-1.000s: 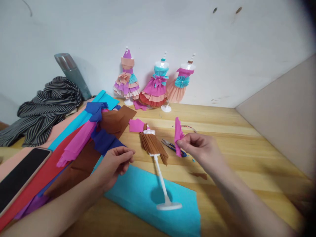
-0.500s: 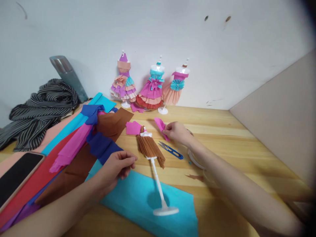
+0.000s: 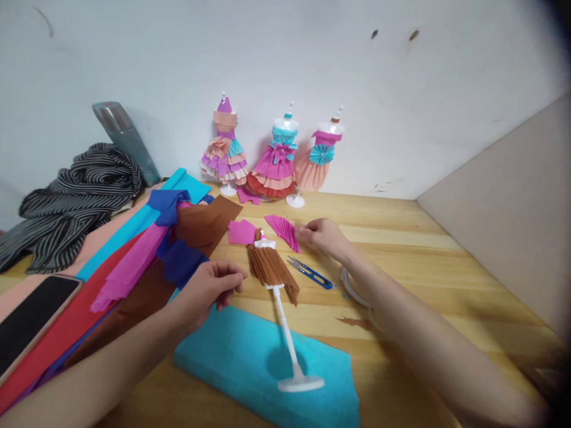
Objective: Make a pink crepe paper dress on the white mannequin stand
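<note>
A small white mannequin stand [image 3: 289,345] lies tilted on a folded turquoise paper [image 3: 250,362], wearing a pleated brown paper skirt [image 3: 272,267]. My left hand [image 3: 209,288] hovers just left of the skirt with thumb and fingers pinched together; what it pinches is too small to make out. My right hand [image 3: 321,235] rests on the wooden table [image 3: 423,261] beside a fanned pink pleated paper [image 3: 283,230], fingertips at its right edge. Small blue snips [image 3: 310,272] lie between the skirt and my right wrist. A flat pink paper piece [image 3: 242,232] sits by the mannequin's top.
Three dressed mannequins [image 3: 274,160] stand against the wall at the back. Sheets of brown, blue, pink, red and turquoise crepe paper [image 3: 147,255] spread at left, with a phone [image 3: 31,318], striped cloth [image 3: 71,202] and grey flask [image 3: 120,139]. A tape roll [image 3: 350,285] shows under my right forearm.
My right hand carried the pink pleated paper down from mid-air to the table near the mannequin's top, where it now lies fanned out. My left hand stayed nearly still.
</note>
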Demonstrator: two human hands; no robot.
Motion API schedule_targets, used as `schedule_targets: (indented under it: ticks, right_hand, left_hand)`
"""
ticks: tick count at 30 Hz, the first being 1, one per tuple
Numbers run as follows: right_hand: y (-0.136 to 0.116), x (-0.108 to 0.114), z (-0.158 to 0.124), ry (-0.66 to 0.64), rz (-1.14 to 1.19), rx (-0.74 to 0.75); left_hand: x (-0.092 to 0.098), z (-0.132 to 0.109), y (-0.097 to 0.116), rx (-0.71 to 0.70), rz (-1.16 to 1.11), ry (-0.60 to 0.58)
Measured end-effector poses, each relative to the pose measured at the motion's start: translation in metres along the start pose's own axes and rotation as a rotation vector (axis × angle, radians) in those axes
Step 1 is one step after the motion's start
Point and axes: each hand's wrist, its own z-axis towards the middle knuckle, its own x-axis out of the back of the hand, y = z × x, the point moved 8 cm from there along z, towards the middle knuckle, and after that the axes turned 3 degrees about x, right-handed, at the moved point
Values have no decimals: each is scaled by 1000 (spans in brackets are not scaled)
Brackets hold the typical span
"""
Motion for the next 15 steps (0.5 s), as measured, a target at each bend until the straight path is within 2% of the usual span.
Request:
schedule_targets:
  ticks: [3,5,7,10,12,15]
  right_hand:
    - [-6,10,-15,32,9,7]
    - [-17,15,-31,54,12,29]
    - [-37,19,-50,81,15,111]
    - [-74,17,-78,35,65,298]
    - [-87,9,-91,-52,68,313]
    - [-97,3,-99,-101,69,318]
  left_hand:
    - [14,12,28,-177,339,115]
    - [16,17,56,-414,750,230]
    - [10,29,69,-478,1183,299]
    - [6,52,80,-453,1299,348]
    - [0,67,85,-453,1333,357]
    - [-8,88,85,-439,1372,318]
